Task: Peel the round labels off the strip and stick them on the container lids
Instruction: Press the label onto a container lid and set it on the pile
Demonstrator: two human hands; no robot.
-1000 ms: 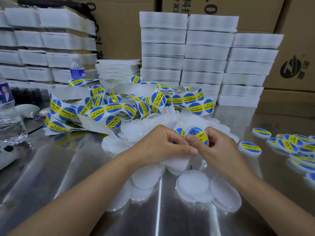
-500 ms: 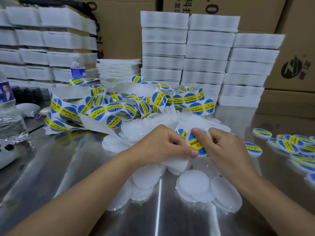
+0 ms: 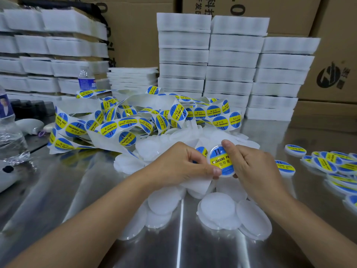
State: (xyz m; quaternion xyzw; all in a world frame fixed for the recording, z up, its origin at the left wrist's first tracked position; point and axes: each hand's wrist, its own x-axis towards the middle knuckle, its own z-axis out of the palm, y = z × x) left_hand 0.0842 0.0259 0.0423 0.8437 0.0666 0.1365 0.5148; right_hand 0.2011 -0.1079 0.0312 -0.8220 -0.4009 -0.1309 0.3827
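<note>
A white round lid [image 3: 220,161] with a blue and yellow label on its face is held upright between both hands. My right hand [image 3: 253,167] grips the lid, thumb pressed on the label's right side. My left hand [image 3: 181,165] pinches the lid's lower left edge and also holds the white backing strip, where another label [image 3: 201,151] shows behind the fingers. The tangled label strip [image 3: 135,120] lies in a heap behind the hands. Bare white lids [image 3: 218,207] are piled under and in front of the hands.
Labelled lids [image 3: 328,163] lie spread on the steel table [image 3: 77,190] at the right. Stacks of white foam trays [image 3: 229,60] and cardboard boxes [image 3: 332,64] stand behind. A water bottle [image 3: 9,132] and dark items sit at the left edge.
The label that my right hand held peeled is now stuck on a lid, and the lid has turned to face me. My right thumb has moved onto the label.
</note>
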